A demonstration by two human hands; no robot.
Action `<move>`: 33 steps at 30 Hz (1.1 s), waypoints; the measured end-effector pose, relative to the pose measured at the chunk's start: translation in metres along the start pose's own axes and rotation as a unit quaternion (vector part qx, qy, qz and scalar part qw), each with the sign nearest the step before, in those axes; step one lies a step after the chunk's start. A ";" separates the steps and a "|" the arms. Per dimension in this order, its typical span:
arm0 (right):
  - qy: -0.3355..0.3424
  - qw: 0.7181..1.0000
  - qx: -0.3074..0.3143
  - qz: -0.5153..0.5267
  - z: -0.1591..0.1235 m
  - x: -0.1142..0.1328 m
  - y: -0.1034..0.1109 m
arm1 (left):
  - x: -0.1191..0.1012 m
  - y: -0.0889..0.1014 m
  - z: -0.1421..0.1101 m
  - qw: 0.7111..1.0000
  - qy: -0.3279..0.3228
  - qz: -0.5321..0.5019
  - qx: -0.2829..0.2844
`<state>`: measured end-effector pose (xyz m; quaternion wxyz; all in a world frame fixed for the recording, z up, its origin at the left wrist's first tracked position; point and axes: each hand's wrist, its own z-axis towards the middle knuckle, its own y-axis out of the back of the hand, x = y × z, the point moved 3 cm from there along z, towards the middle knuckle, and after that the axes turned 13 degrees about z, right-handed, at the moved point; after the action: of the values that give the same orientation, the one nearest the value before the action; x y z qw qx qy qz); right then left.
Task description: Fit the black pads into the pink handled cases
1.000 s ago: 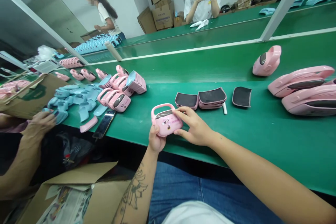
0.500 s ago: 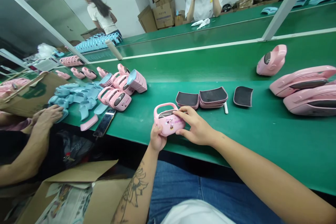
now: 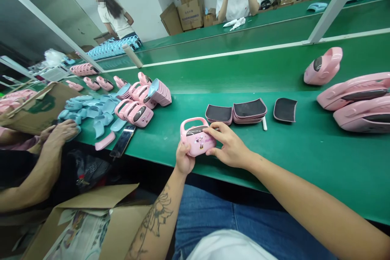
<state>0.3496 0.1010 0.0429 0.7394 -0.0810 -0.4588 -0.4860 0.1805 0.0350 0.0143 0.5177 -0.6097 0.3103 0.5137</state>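
Observation:
Both my hands hold a pink plastic handled case [image 3: 198,140] above the green belt, with a cartoon mouse print and a dark oval panel on its face. My left hand [image 3: 184,158] cups its lower left side. The fingers of my right hand [image 3: 228,145] press on its top right side. Just beyond it lie stacked dark pads with pink edges [image 3: 250,110], a single pad [image 3: 284,109] and a small white stick [image 3: 264,123].
Large pink shells [image 3: 355,93] lie to the right. On the left are pink cases [image 3: 134,113], pale blue parts [image 3: 88,109], a phone [image 3: 122,141] and a co-worker's hand [image 3: 61,134]. An open cardboard box [image 3: 91,223] sits below the belt's edge.
The pink case and my hands have shifted slightly right in view, and the case has turned a little. The co-worker's hand has moved right, onto the pale blue parts.

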 end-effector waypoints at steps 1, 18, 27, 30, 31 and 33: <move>0.001 1.000 -0.003 -0.011 -0.001 0.000 0.000 | 0.000 -0.001 0.000 1.000 -0.001 0.000 0.000; -0.382 0.816 0.047 0.430 -0.011 -0.007 -0.034 | 0.002 0.003 -0.009 0.998 0.013 -0.027 -0.062; -0.359 0.745 0.007 0.563 -0.006 -0.006 -0.038 | 0.001 0.002 -0.007 0.998 0.010 -0.019 -0.062; -0.366 0.742 -0.002 0.561 -0.006 -0.007 -0.037 | 0.001 0.002 -0.006 0.998 0.011 -0.016 -0.068; -0.367 0.742 -0.002 0.561 -0.006 -0.007 -0.037 | 0.002 0.002 -0.006 0.997 0.012 -0.014 -0.069; -0.367 0.746 -0.001 0.556 -0.007 -0.008 -0.035 | 0.002 0.002 -0.007 0.998 0.012 -0.013 -0.067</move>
<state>0.3247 0.0841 0.0217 0.6535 -0.4944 -0.5679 0.0773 0.1811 0.0284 0.0108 0.4786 -0.6529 0.2739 0.5194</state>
